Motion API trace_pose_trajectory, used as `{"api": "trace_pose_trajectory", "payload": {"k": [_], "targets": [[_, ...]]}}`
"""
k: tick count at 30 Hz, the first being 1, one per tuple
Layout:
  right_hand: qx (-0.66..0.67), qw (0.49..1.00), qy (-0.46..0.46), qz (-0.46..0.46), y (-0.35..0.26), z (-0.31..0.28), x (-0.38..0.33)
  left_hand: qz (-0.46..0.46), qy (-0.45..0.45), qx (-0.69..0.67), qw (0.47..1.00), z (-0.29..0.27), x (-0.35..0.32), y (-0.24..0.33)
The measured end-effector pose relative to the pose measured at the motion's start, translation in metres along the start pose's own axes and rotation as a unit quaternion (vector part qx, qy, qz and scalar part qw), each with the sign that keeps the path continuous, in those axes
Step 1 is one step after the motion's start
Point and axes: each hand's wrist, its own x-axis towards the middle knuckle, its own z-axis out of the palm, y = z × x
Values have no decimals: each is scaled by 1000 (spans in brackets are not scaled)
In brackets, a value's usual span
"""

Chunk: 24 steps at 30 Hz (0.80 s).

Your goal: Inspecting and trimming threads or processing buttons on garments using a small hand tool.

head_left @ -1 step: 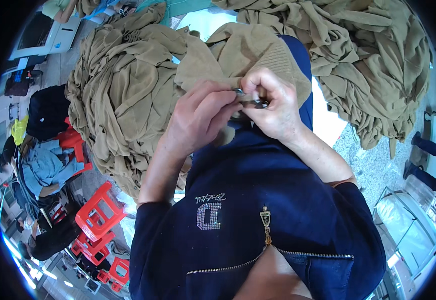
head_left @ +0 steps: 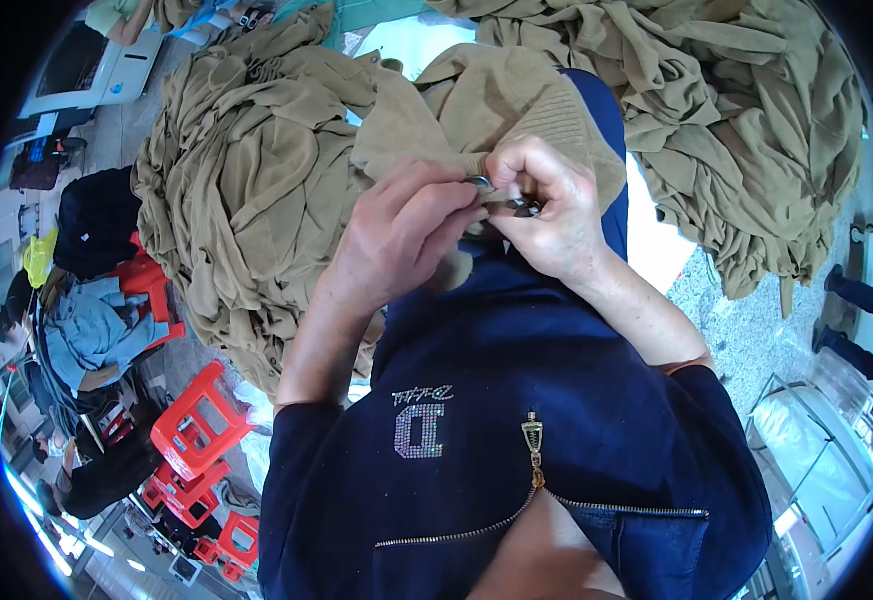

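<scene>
A tan knitted garment with a ribbed band lies across my lap over dark blue clothing. My left hand is closed, its thumb and fingers pinching an edge of this knit. Close beside it, my right hand is curled with fingertips together around a small shiny metal tool, mostly hidden by the fingers, so its kind cannot be made out. A narrow strip of knit stretches between the two sets of fingertips. A bit of bright metal also shows by the left fingertips.
Heaps of tan knitwear rise at left and at right. Red plastic stools stand at lower left, near blue-grey cloth. Other people are partly visible at the edges. A clear plastic-covered container is at lower right.
Almost nothing differs; the fingers and the knit between them have shifted very slightly.
</scene>
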Motion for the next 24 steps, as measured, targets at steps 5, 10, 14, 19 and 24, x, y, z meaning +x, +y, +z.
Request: {"api": "trace_pose_trajectory", "payload": {"k": [5, 10, 14, 19, 24], "targets": [[-23, 999, -15, -46, 1, -1, 2, 27, 9, 54, 998, 6, -4, -2], [-28, 999, 2, 35, -3, 2, 2, 5, 24, 124, 992, 15, -10, -9], [29, 998, 4, 60, 9, -1, -3, -50, -3, -19, 999, 6, -3, -8], [-95, 994, -2, -57, 3, 0, -3, -35, 23, 76, 996, 16, -4, -3], [-309, 939, -77, -129, 0, -22, -1, -101, 38, 100, 989, 22, -15, -6]]}}
